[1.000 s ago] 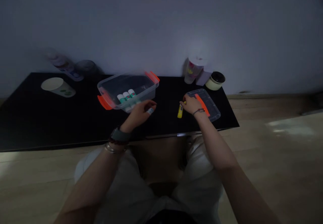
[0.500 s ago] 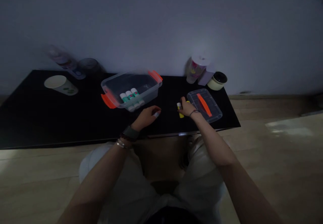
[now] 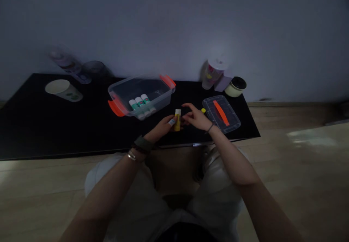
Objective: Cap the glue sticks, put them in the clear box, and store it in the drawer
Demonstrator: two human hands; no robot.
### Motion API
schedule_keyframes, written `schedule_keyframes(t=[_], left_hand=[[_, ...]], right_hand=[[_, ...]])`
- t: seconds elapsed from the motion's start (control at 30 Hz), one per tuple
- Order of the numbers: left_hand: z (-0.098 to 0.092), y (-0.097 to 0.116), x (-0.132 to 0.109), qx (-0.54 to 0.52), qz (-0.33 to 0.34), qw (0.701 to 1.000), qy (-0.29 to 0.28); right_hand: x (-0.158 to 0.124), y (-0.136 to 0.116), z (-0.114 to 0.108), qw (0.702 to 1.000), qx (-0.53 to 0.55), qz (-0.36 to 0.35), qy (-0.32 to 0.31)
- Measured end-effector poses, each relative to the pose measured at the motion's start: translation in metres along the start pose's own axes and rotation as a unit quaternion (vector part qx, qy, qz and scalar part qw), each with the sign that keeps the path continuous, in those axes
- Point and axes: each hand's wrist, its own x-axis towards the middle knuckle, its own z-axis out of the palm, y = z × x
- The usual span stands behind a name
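My left hand (image 3: 163, 126) is closed on a yellow glue stick (image 3: 177, 120) with a white top, held upright above the front of the black table (image 3: 54, 125). My right hand (image 3: 196, 118) is just to the right of the stick, fingers spread, and its thumb is close to the stick. A small yellow piece (image 3: 203, 110) lies on the table behind my right hand. A clear plastic box (image 3: 152, 89) with orange latches stands behind my left hand. It holds three green sticks with white caps (image 3: 139, 103).
The box's clear lid (image 3: 229, 120) with an orange handle lies at the right. Behind it stand a lidded cup (image 3: 213, 73), a small carton (image 3: 223, 82) and a dark-rimmed bowl (image 3: 236, 86). At the far left are a tipped paper cup (image 3: 63, 89), a bottle (image 3: 67, 65) and a dark glass (image 3: 95, 69).
My right hand lifted the yellow stick off the table and carried it left. My left hand rose to meet it and now grips it, and my right fingers have spread.
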Motion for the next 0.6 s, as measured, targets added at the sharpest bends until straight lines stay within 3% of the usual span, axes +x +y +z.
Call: schedule_keyframes(t=[0.07, 0.13, 0.2, 0.33, 0.4, 0.47, 0.6], left_hand=[[0.000, 0.003, -0.001, -0.005, -0.002, 1.000, 0.018], [0.000, 0.004, -0.001, 0.002, -0.007, 0.999, 0.038], [-0.001, 0.003, 0.000, 0.009, -0.010, 0.999, 0.048], [-0.002, 0.001, 0.002, 0.017, -0.013, 0.997, 0.071], [-0.003, 0.001, 0.002, 0.016, -0.012, 0.996, 0.084], [-0.005, 0.002, 0.002, 0.014, -0.009, 0.996, 0.091], [-0.007, 0.002, 0.001, 0.018, -0.002, 0.996, 0.092]], right_hand=[[0.001, 0.004, -0.018, 0.982, -0.163, 0.049, 0.081], [0.003, 0.013, -0.035, 0.937, -0.309, 0.107, 0.126], [0.005, 0.024, -0.045, 0.902, -0.386, 0.157, 0.116], [0.011, 0.043, -0.049, 0.885, -0.415, 0.204, 0.061], [0.015, 0.046, -0.048, 0.889, -0.405, 0.203, 0.063], [0.019, 0.045, -0.045, 0.914, -0.357, 0.174, 0.081], [0.022, 0.033, -0.037, 0.988, -0.110, 0.065, 0.085]])
